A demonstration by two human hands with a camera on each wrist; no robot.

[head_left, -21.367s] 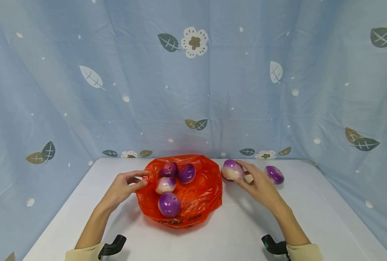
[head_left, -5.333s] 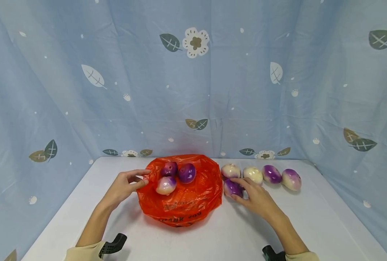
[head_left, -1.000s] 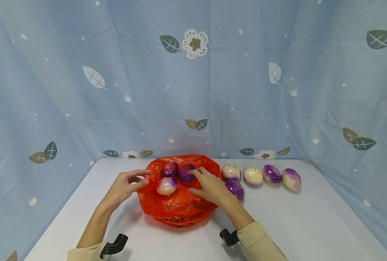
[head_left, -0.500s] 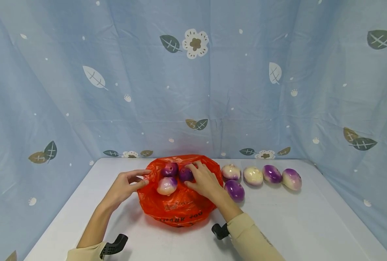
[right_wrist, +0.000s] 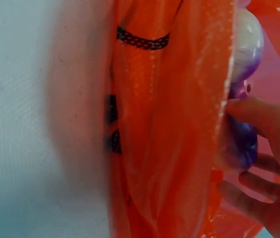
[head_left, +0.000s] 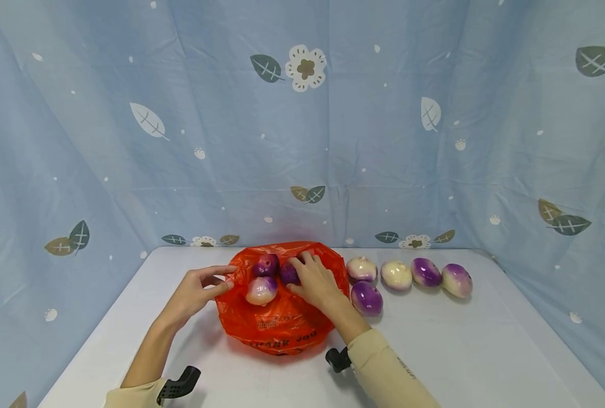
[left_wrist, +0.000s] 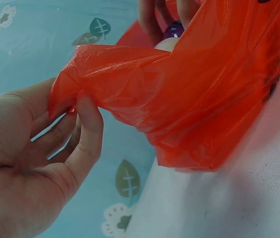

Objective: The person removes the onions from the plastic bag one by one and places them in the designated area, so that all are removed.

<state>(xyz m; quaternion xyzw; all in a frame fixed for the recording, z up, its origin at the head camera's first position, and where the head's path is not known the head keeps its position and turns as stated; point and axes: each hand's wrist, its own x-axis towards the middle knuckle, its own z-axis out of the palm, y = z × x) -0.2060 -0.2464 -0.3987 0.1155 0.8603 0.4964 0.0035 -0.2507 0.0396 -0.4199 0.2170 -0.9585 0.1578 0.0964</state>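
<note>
Currently the left hand (head_left: 195, 292) has its grip clamped on the rim of the red bag (head_left: 241, 323), near the far edge of the table (head_left: 460, 351). Inside, the right hand (head_left: 318, 283) curls round a dark purple bulb (head_left: 289, 273) beside two others; five bulbs (head_left: 367, 298) lie toward the far right corner.

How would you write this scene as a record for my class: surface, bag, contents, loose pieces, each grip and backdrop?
Surface: white table
Bag: red bag, open, with black lettering
Contents: two dark purple pieces and one pale-and-purple piece visible
Loose pieces: row of four right of the bag, one purple piece in front
Left grip: pinches the bag's left edge
Right grip: curled around the right-hand dark purple piece; whether lifted, cannot tell
Backdrop: blue patterned curtain
</note>
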